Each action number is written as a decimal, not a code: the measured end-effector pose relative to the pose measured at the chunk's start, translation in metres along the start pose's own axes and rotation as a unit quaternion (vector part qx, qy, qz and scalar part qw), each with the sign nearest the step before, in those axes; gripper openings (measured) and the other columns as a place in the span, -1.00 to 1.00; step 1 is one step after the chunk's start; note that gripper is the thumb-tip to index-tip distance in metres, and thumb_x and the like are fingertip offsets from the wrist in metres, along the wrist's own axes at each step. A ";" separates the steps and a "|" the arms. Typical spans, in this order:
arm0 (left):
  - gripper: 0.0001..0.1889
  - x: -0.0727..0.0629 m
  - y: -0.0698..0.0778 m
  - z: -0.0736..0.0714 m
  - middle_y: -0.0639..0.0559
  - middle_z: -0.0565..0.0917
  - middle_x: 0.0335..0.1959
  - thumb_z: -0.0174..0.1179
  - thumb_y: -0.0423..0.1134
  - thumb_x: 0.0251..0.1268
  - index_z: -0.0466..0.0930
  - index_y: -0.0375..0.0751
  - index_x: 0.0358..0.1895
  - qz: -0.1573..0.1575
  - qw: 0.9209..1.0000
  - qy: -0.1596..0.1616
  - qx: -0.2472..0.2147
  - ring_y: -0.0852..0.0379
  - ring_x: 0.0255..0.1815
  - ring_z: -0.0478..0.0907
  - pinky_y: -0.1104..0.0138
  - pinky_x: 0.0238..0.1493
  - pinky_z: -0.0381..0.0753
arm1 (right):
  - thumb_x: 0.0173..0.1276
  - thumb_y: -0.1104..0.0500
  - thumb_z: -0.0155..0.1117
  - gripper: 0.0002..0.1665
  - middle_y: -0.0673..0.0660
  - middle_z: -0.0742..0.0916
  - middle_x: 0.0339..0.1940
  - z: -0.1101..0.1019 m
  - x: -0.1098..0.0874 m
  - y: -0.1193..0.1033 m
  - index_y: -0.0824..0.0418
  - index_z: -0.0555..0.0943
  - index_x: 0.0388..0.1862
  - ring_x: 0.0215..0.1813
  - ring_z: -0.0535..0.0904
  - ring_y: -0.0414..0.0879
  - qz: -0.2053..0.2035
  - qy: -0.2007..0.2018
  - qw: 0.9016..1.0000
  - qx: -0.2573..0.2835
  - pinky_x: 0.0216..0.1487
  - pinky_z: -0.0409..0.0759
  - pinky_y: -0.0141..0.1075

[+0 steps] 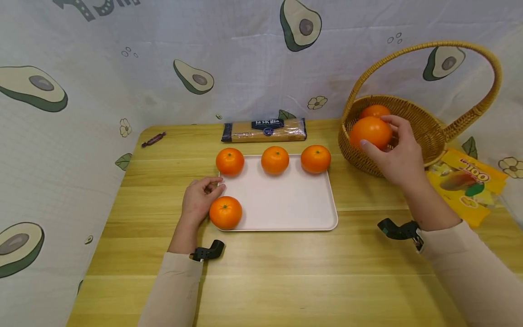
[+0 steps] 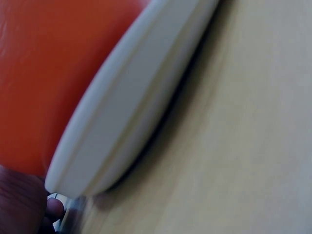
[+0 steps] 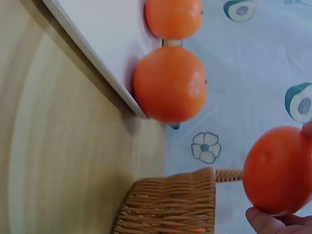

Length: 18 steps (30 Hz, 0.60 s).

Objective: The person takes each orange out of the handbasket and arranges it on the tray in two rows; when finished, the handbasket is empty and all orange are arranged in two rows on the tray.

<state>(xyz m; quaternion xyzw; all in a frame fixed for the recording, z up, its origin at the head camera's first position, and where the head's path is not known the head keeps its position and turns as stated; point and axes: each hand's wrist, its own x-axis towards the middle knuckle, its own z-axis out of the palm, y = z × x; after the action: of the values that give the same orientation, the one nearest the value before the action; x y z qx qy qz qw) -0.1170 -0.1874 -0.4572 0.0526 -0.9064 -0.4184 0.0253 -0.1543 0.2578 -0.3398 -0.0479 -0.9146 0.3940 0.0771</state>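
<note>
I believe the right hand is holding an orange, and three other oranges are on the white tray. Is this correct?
The number is wrong: four other oranges are on the white tray, three along its far edge and one at its near left corner, as the head view shows. The right hand is holding an orange.

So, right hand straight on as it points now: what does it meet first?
Likely the left side of the basket handle, just beyond the held orange; depth is unclear, so the right hand might miss it.

A glossy orange (image 1: 369,132) was pinched above the wicker basket (image 1: 425,128), another orange (image 1: 373,110) inside; three oranges (image 1: 275,160) lined the white tray's (image 1: 286,200) far edge, a fourth (image 1: 226,212) its near-left corner.
</note>
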 end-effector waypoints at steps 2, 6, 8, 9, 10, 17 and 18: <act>-0.70 0.000 0.000 0.000 -0.07 0.66 -0.31 0.37 -0.08 0.33 0.76 -0.04 0.07 0.002 1.000 0.001 -0.003 0.01 -0.20 0.41 0.25 -0.18 0.33 | 0.36 -0.13 0.39 -0.06 0.31 0.40 0.51 0.004 -0.005 0.001 -0.04 0.14 0.59 0.33 0.43 0.26 -0.017 -0.012 1.000 0.000 0.34 0.49 -0.04; -0.70 0.000 -0.001 0.000 -0.07 0.67 -0.30 0.37 -0.09 0.33 0.76 -0.04 0.07 0.004 1.000 0.001 -0.006 0.02 -0.20 0.41 0.26 -0.18 0.33 | 0.29 0.02 0.50 -0.07 0.34 0.43 0.41 0.015 -0.016 0.006 0.10 0.22 0.52 0.22 0.47 0.25 -0.060 -0.039 0.997 0.008 0.12 0.47 -0.54; -0.71 0.000 -0.002 0.000 -0.07 0.67 -0.30 0.37 -0.08 0.34 0.76 -0.04 0.07 0.004 1.000 0.000 -0.008 0.02 -0.19 0.41 0.26 -0.18 0.34 | 0.26 0.09 0.53 -0.09 0.35 0.44 0.38 0.021 -0.023 0.008 0.16 0.27 0.48 0.16 0.48 0.22 -0.085 -0.052 0.995 0.009 -0.04 0.40 -0.63; -0.70 0.000 -0.002 0.000 -0.07 0.67 -0.29 0.37 -0.08 0.34 0.76 -0.04 0.07 0.003 1.000 -0.001 -0.008 0.02 -0.19 0.42 0.26 -0.17 0.34 | 0.24 0.12 0.55 -0.10 0.35 0.44 0.36 0.025 -0.027 0.009 0.17 0.29 0.47 0.15 0.48 0.21 -0.096 -0.058 0.994 0.010 -0.06 0.39 -0.63; -0.70 0.000 -0.001 0.000 -0.06 0.67 -0.29 0.37 -0.07 0.34 0.76 -0.04 0.07 0.002 1.000 -0.001 -0.008 0.02 -0.18 0.42 0.26 -0.17 0.35 | 0.22 0.14 0.56 -0.11 0.35 0.45 0.36 0.028 -0.030 0.009 0.19 0.32 0.45 0.15 0.48 0.22 -0.109 -0.063 0.992 0.008 -0.05 0.40 -0.60; -0.69 0.000 0.001 0.000 -0.07 0.67 -0.29 0.37 -0.07 0.34 0.76 -0.05 0.08 -0.001 1.000 0.000 -0.001 0.01 -0.18 0.42 0.26 -0.15 0.34 | 0.11 0.33 0.60 -0.14 0.30 0.43 0.37 0.059 -0.053 0.010 0.21 0.37 0.35 0.26 0.49 0.26 -0.183 -0.105 0.976 0.048 -0.03 0.41 -0.75; -0.69 0.000 0.001 0.000 -0.06 0.67 -0.29 0.37 -0.07 0.34 0.76 -0.05 0.08 -0.002 1.000 0.000 -0.001 0.02 -0.18 0.42 0.26 -0.16 0.34 | 0.10 0.34 0.61 -0.14 0.28 0.44 0.37 0.064 -0.056 0.010 0.21 0.37 0.34 0.27 0.49 0.25 -0.189 -0.109 0.975 0.047 -0.02 0.41 -0.74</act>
<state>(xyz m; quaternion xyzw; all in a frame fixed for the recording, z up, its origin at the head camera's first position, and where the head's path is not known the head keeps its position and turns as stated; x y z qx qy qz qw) -0.1171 -0.1868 -0.4561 0.0542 -0.9058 -0.4194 0.0245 -0.1105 0.2113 -0.3963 0.1730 -0.8906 0.4174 0.0519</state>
